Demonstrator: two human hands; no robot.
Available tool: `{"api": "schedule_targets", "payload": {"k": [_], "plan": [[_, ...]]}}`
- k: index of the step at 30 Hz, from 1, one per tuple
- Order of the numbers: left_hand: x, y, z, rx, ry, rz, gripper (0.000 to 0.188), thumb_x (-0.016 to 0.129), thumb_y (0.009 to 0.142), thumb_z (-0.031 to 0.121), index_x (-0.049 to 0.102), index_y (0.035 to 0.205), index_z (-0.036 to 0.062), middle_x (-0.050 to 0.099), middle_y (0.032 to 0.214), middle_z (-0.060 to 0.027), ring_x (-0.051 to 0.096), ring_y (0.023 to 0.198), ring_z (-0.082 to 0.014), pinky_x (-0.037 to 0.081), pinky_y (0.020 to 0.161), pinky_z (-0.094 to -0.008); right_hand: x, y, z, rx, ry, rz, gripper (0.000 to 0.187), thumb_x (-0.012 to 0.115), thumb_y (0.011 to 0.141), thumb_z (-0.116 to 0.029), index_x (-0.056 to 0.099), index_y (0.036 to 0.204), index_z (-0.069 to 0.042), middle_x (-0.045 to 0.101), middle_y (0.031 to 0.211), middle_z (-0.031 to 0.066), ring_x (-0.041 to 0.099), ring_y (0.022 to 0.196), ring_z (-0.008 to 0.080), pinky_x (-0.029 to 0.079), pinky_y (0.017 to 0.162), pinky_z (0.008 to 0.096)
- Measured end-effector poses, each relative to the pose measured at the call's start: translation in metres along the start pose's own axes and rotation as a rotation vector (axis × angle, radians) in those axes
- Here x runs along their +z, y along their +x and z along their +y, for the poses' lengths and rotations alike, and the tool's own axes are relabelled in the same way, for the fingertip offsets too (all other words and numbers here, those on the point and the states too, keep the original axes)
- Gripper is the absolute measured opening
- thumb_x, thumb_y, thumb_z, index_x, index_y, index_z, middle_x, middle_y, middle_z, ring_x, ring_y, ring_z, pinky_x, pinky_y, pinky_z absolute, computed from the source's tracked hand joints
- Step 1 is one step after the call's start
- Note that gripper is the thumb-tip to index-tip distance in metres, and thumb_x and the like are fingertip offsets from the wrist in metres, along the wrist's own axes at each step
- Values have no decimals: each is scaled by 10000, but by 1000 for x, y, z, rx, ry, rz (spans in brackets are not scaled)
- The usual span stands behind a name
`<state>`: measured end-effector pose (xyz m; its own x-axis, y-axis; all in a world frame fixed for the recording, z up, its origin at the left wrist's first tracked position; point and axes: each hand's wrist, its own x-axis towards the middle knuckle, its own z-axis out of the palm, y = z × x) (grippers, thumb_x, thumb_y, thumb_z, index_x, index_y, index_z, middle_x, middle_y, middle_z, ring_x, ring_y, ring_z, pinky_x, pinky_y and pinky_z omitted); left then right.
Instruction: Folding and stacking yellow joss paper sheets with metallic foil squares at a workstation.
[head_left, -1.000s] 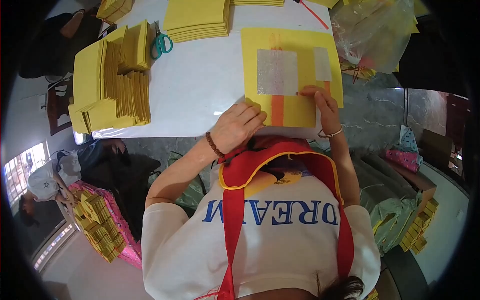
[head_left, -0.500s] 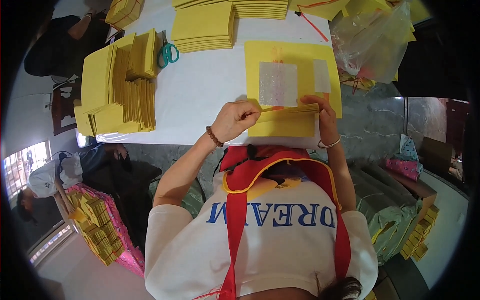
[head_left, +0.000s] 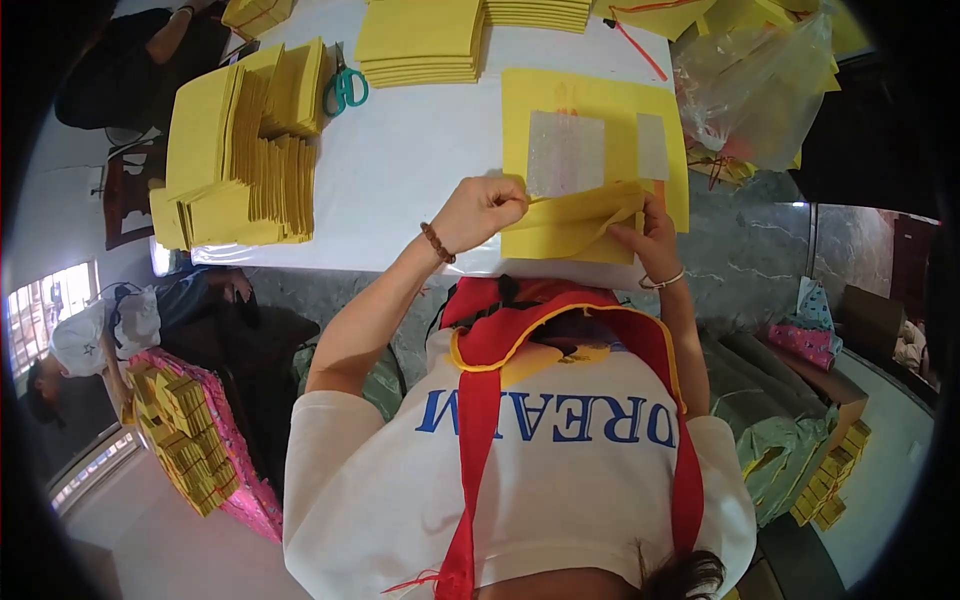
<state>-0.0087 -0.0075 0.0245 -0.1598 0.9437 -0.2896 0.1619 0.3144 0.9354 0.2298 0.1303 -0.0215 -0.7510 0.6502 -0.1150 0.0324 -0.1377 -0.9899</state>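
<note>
Both hands are at the near edge of the white table, on either side of a thin bundle of folded yellow paper (head_left: pixel 575 218). My left hand (head_left: pixel 483 213), with a brown beaded bracelet at the wrist, is closed in a pinch at the bundle's left end. At the right end, my right hand (head_left: pixel 655 240) grips it between thumb and fingers. The near sheet bulges away from the others there. Beneath lies a large yellow sheet (head_left: pixel 515 100) carrying a pale, shiny rectangle (head_left: pixel 565 150) and a narrower pale strip (head_left: pixel 652 147).
Upright stacks of yellow paper (head_left: pixel 205 130) stand on the left, beside teal-handled scissors (head_left: pixel 346 90). Another stack (head_left: pixel 415 40) lies farther back. A clear plastic bag (head_left: pixel 755 95) hangs at the right edge. Other people work at the left, near a pink-lined box of yellow bundles (head_left: pixel 185 430).
The bundle, earlier held nearly edge-on, now shows more of its face, with the near sheet bowed out. My right thumb has come lower in front. The whole view has shifted slightly.
</note>
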Motion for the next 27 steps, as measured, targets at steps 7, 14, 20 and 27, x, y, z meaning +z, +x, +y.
{"api": "schedule_targets", "payload": {"k": [7,14,20,27], "plan": [[-5,2,3,-49,27,-73,171,539,798,118,618,820,-32,564,656,-37,486,620,-75,410,571,-233,-12,-2,9,-26,-33,-77,621,681,710,-10,437,1280,-45,496,1231,47,461,1140,155,365,961,286],[-4,-4,-3,-23,89,-44,169,528,797,113,621,817,-26,559,642,-52,488,617,-72,412,558,-241,5,-1,-8,-89,-84,-135,669,657,721,4,370,1323,-54,474,1276,70,442,1186,177,339,1001,299],[13,-17,12,207,191,64,176,602,803,171,624,860,6,572,697,-95,540,609,-153,435,575,-277,2,4,11,-155,-133,1,463,648,771,-60,498,1208,-38,538,1174,68,492,1095,157,383,929,281],[15,3,8,285,395,60,230,604,836,224,604,947,23,609,790,-132,579,698,-296,456,643,-333,-3,8,-3,-59,-118,128,310,642,806,-92,563,1098,-28,562,1152,71,513,1047,141,430,881,267]]}}
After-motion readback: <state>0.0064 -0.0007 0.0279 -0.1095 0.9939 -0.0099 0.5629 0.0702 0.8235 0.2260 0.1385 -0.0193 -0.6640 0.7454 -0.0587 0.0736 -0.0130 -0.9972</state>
